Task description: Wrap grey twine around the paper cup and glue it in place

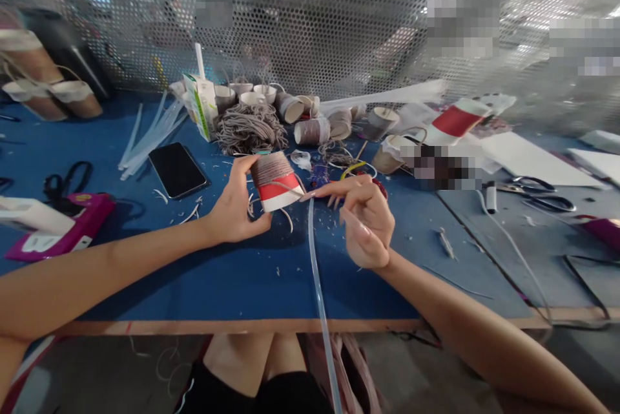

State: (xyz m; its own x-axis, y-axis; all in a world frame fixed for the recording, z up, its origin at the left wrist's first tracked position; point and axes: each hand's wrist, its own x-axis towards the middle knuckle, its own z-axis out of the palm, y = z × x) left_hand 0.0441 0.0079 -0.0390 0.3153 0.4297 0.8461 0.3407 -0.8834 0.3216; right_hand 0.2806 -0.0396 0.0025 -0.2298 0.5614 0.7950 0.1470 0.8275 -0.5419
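My left hand is closed around a paper cup, tilted on its side. Grey-brown cord is wound around one end of the cup; a red and a white band show on the rest. Loose cord crosses the red band toward my right hand. That hand has its index finger stretched out, the tip touching the cord at the cup's side, with the thumb apart and other fingers bent. A long translucent glue stick runs below from near the right fingertips past the table edge. Something red and purple behind the right hand is mostly hidden.
A phone, loose glue sticks and a drink carton lie or stand to the left. Behind are a heap of cord and several cord-wrapped cups. Scissors lie right. Perforated metal mesh closes the back.
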